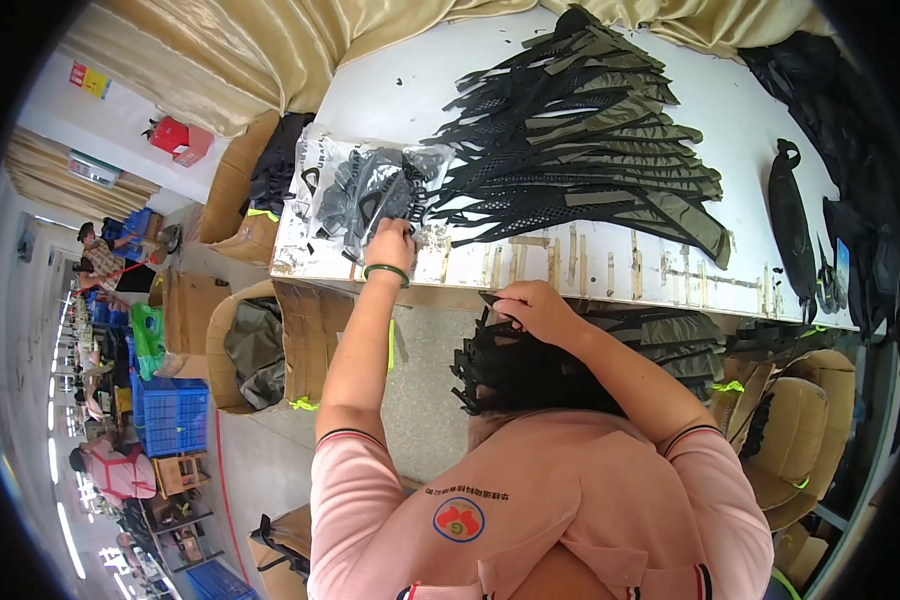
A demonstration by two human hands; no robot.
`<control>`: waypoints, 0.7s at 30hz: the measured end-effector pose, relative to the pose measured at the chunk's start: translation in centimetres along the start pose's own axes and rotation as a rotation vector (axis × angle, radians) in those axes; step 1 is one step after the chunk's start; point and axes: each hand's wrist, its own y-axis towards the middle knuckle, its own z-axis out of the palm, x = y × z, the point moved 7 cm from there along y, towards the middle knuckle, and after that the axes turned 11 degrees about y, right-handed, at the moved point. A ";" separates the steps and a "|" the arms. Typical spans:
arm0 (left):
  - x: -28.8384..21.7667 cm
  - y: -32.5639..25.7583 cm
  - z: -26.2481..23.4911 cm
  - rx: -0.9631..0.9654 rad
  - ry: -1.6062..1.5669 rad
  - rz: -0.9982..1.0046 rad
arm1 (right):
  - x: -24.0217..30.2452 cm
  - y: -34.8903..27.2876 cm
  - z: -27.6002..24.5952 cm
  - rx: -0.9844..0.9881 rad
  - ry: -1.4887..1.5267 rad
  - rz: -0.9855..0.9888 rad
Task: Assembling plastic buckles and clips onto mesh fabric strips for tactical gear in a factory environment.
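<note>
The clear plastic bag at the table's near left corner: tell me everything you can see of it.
The clear plastic bag is a crinkled, glossy see-through pouch lying flat on the white table at its near left corner. Inside shows a jumble of black pieces, seemingly straps and small fittings; details are too small to tell. The left hand, with a green bangle on the wrist, grips its near edge. Its right side lies against the fan of black and olive mesh strips.

A garment workshop: cut fabric pieces (pixel 580 140) stacked on a worktable (pixel 390 90).
</note>
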 end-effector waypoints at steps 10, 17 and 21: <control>2.5 0.3 1.3 -0.079 -0.239 -0.002 | -0.2 -0.4 0.3 0.050 0.011 -0.038; 4.1 0.5 3.6 0.059 -0.482 -0.193 | -1.9 -0.3 2.8 0.118 0.094 0.078; 0.2 -1.4 2.0 0.111 -0.871 -0.106 | -1.5 -1.1 1.1 0.058 0.225 0.114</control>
